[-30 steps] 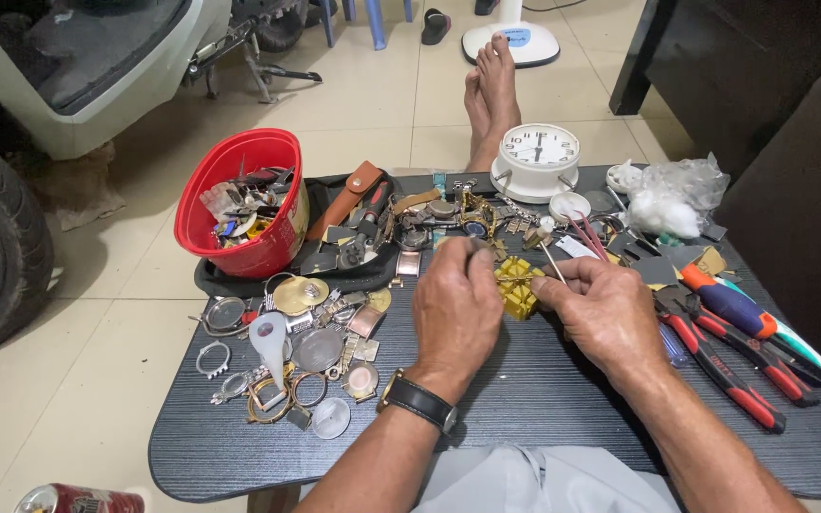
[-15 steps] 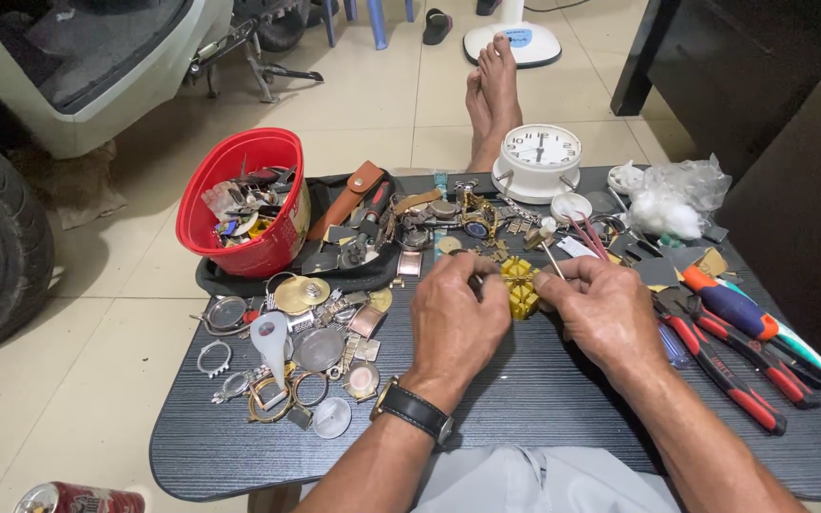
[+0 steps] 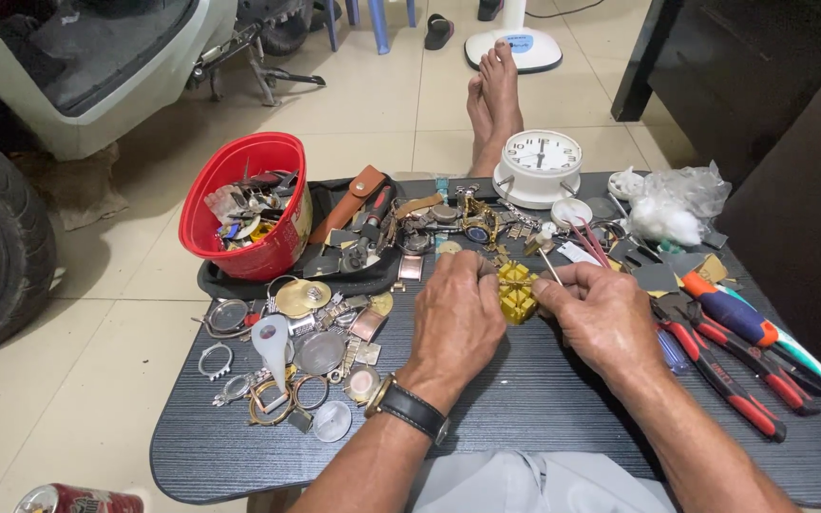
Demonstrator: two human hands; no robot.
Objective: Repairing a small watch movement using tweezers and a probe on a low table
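Left hand (image 3: 458, 309) closed over a yellow block (image 3: 517, 294) at mid-table, pinning it down; right hand (image 3: 601, 309) pinching a thin pin tool (image 3: 550, 266) against the block's top. Step in hand, by judgement: driving a pin from a band held on the block, calling for steady straight pressure. Beyond: white clock (image 3: 542, 163), red basket (image 3: 251, 204), red pliers (image 3: 724, 375).

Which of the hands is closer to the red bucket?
Left. The left hand rests beside the yellow block, a short way right of the red bucket. The right hand lies farther right, beyond the block.
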